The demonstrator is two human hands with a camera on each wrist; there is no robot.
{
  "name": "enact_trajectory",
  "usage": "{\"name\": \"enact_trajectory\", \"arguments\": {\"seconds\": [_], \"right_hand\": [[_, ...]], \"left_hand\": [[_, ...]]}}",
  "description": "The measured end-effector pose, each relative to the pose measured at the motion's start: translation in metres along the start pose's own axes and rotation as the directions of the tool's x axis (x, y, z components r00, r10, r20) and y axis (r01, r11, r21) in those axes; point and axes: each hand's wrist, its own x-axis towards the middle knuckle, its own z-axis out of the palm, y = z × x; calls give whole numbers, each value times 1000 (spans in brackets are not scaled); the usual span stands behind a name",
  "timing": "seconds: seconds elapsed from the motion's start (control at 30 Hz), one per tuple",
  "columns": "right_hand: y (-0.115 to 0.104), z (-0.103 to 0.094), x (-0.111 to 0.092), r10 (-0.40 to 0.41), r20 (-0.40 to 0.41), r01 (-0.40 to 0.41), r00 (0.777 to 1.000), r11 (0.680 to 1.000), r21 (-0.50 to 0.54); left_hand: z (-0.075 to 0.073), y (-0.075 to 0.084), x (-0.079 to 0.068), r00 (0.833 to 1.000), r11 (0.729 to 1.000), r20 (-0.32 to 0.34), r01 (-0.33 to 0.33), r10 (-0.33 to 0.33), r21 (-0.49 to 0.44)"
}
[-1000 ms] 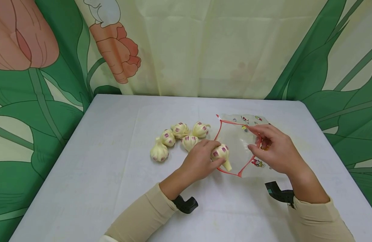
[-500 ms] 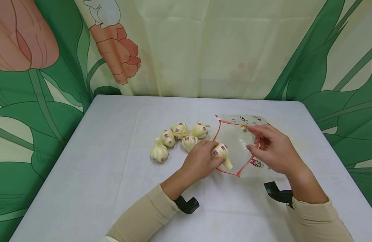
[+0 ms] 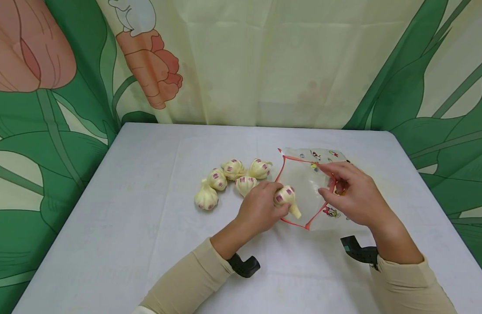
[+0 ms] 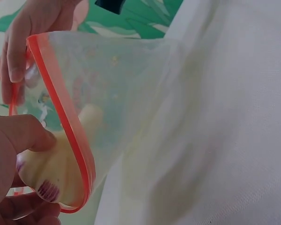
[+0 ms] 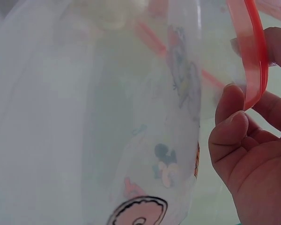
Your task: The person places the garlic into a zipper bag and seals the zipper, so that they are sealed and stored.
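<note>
My left hand grips a garlic bulb, pale with purple streaks, its stem slanting down to the right. The bulb is at the mouth of a clear plastic zip bag with a red rim; in the left wrist view the stem shows through the film. On the bag's other side my right hand pinches the red rim, keeping the mouth spread. The right wrist view shows the rim among its fingers and cartoon prints on the film.
Left of the bag lie several more garlic bulbs in a loose cluster, one partly behind the left hand. They rest on a white-covered table. Behind its far edge hangs a curtain printed with leaves and a carrot.
My right hand and the bag's rim have shifted slightly left, toward the left hand. The garlic bulb stays in the left hand at the bag's mouth; the other bulbs have not moved.
</note>
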Motion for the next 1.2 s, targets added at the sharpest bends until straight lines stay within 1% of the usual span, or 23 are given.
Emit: {"name": "enact_trajectory", "arguments": {"seconds": [0.07, 0.23, 0.53, 0.87, 1.2], "right_hand": [[0, 0, 0, 0, -1, 0, 1000, 1000, -1], [0, 1, 0, 3, -2, -3, 1000, 1000, 1], [-1, 1, 0, 8, 2, -8, 1000, 1000, -1], [-3, 0, 1, 48, 2, -48, 999, 999, -8], [0, 0, 1, 17, -13, -16, 1000, 1000, 17]], "left_hand": [[1, 0, -1, 1000, 1000, -7, -11, 11, 6], [1, 1, -2, 1000, 999, 7, -19, 19, 30], [-2, 3, -3, 998, 999, 51, 21, -23, 34], [-5, 5, -4, 999, 1000, 43, -1, 0, 13], [-9, 2, -5, 999, 999, 19, -35, 36, -35]]}}
